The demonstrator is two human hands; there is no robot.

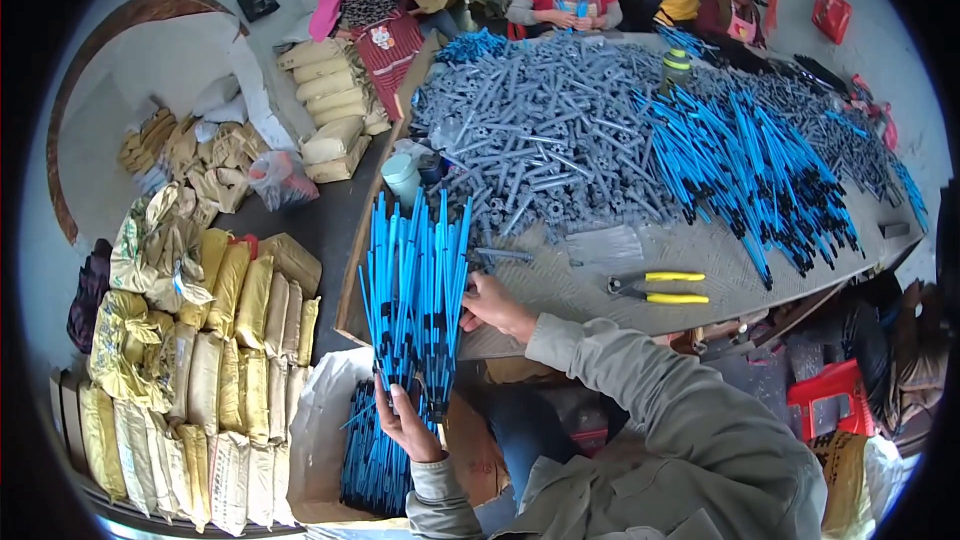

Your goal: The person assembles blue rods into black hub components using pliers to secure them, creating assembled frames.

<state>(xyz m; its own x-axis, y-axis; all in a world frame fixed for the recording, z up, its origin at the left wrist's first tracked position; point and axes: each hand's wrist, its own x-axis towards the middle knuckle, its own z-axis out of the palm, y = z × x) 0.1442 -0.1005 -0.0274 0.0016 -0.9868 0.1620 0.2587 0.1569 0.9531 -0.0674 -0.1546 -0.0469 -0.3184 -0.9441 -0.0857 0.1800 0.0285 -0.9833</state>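
A thick bundle of thin blue rods with black ends [415,270] stands upright between my hands, at the near left corner of the table. My left hand [405,427] grips it low, around the black ends, with the thumb in front. My right hand [492,308] is closed at the bundle's right side, its fingertips partly hidden by the rods. Below the bundle, an open carton with a pale liner [325,430] holds many more blue rods [370,460]. Pliers with yellow handles [675,287] lie on the table to the right of my right hand.
A heap of grey plastic tubes [550,130] covers the table's middle, with loose blue rods [750,170] at its right. A pale green cup [402,178] stands near the left edge. Stacked yellow sacks [220,380] fill the left. Across the table a person in red [568,0] handles blue rods.
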